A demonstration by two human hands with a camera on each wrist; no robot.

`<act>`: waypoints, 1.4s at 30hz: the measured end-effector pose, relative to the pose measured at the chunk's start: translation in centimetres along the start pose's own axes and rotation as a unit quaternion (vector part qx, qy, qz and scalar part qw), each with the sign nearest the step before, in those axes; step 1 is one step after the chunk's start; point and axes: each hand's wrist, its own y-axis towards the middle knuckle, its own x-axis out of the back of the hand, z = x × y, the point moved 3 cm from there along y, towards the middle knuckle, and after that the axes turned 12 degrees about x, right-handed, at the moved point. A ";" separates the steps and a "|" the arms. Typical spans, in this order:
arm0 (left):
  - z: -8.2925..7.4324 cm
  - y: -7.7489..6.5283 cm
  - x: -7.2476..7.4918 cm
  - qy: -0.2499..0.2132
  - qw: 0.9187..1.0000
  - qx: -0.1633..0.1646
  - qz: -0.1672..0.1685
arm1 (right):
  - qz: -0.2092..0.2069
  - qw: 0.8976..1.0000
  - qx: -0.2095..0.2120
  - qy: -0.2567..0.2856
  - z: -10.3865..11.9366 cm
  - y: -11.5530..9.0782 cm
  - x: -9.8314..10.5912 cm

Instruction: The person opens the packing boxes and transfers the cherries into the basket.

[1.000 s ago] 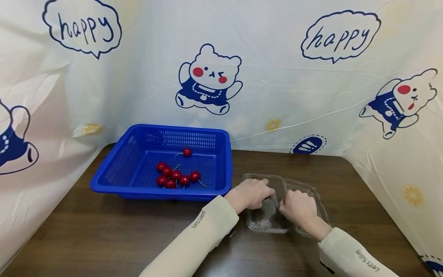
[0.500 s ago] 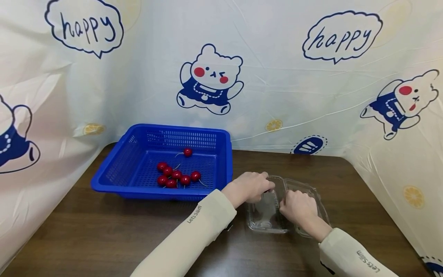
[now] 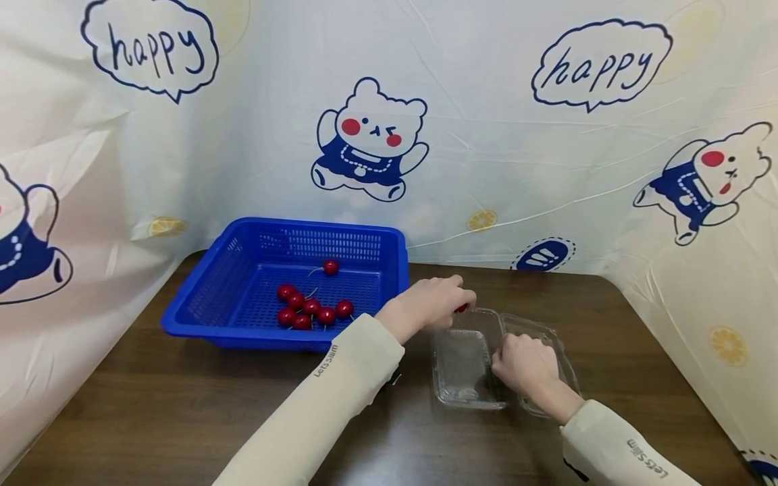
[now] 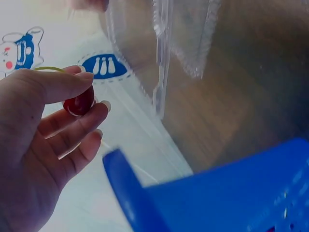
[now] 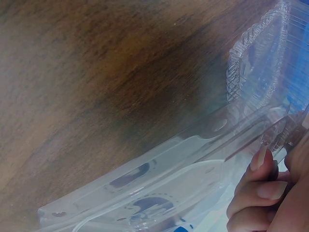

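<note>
My left hand (image 3: 425,307) pinches a red cherry (image 4: 79,101) between thumb and fingertips, its green stem pointing back toward the hand. It is just above the far left corner of a clear plastic clamshell box (image 3: 464,407). That box lies unfolded, with no cherry seen inside. Where the box meets its lid (image 3: 566,361), my right hand (image 3: 527,364) grips the plastic with curled fingers, as the right wrist view shows. To the left, a blue plastic basket (image 3: 231,332) holds several cherries (image 3: 311,307) with stems, most of them bunched near its front side.
Everything stands on a dark brown wooden table (image 3: 182,412). Behind it hangs a pale printed cloth (image 3: 474,155) that also closes off both sides. The basket's right wall is close to my left forearm (image 3: 304,398).
My left hand has come up out of the box, moving away and slightly left, and the cherry in its fingers now shows. The right hand and the box stay in place.
</note>
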 end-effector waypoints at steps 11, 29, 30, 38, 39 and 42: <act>2.6 -0.7 1.7 0.018 0.999 0.020 -0.041 | -0.010 1.000 0.000 -0.003 0.1 -0.1 0.2; 7.7 -2.8 4.0 -0.001 0.997 0.059 -0.049 | -0.010 1.000 0.004 -0.002 0.1 -0.1 0.1; 8.1 -2.9 4.0 -0.006 0.997 0.063 -0.049 | -0.010 1.000 0.004 -0.003 0.1 0.0 0.1; 11.0 -4.5 3.5 -0.021 0.995 0.096 -0.036 | -0.008 1.000 0.002 -0.003 0.0 0.0 0.1; 11.3 -4.6 3.4 -0.024 0.994 0.100 -0.035 | -0.006 1.000 0.001 -0.002 0.0 0.0 0.1; 12.4 -5.1 3.5 -0.038 0.992 0.115 -0.040 | -0.001 1.000 -0.001 -0.001 0.1 0.1 0.1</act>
